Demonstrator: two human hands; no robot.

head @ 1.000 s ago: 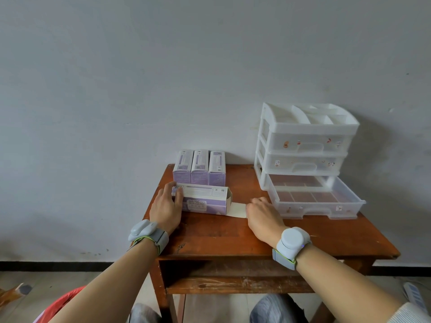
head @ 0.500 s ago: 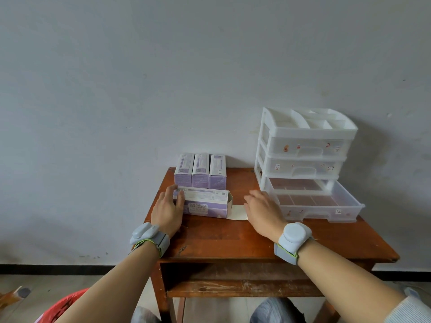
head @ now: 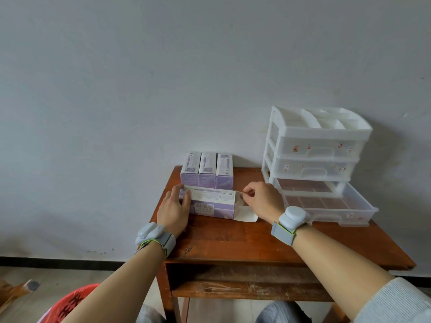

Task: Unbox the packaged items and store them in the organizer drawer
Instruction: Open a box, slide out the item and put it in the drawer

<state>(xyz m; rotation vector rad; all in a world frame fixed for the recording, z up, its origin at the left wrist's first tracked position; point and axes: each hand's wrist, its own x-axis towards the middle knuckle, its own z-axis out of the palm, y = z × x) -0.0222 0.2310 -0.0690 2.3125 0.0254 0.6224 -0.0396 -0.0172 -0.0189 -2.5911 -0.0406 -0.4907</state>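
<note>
"Head view, biggest thing first: what fills it?"

"Mostly a pale grey wall (head: pixel 163 89) at 12 o'clock, with a small brown wooden tabletop (head: pixel 233 238) pushed against it. At 2 o'clock on the wood stands a white plastic organizer (head: pixel 319 134), three drawers high. Its bottom drawer (head: pixel 331 217) is pulled out toward 6 o'clock, and the wood shows through the clear base."

"And the packages?"

"Near the wall stand three upright cartons (head: pixel 207 170) in a row. At their 6 o'clock, the purple carton (head: pixel 210 201) lies flat. Its long axis runs 9 to 3 o'clock, and its opened end is at 3 o'clock, facing the organizer."

"Hands?"

"At the 9 o'clock end the left hand (head: pixel 173 209) grips the carton, fingers over the top face, pinning it down. At the 3 o'clock end the right hand (head: pixel 263 199) sits between carton and drawer. Its fingers are curled, and thumb and forefinger pinch at the rim of the opening. Just under it, a white flap (head: pixel 245 214) lies on the wood."

"So which one does the pulling?"

"I'd judge the right. The opening touches its fingertips and the drawer is just beside it at 3 o'clock, so the contents should slide out along the long axis toward 3. What's inside is hidden, and nothing looks unboxed yet."
</note>
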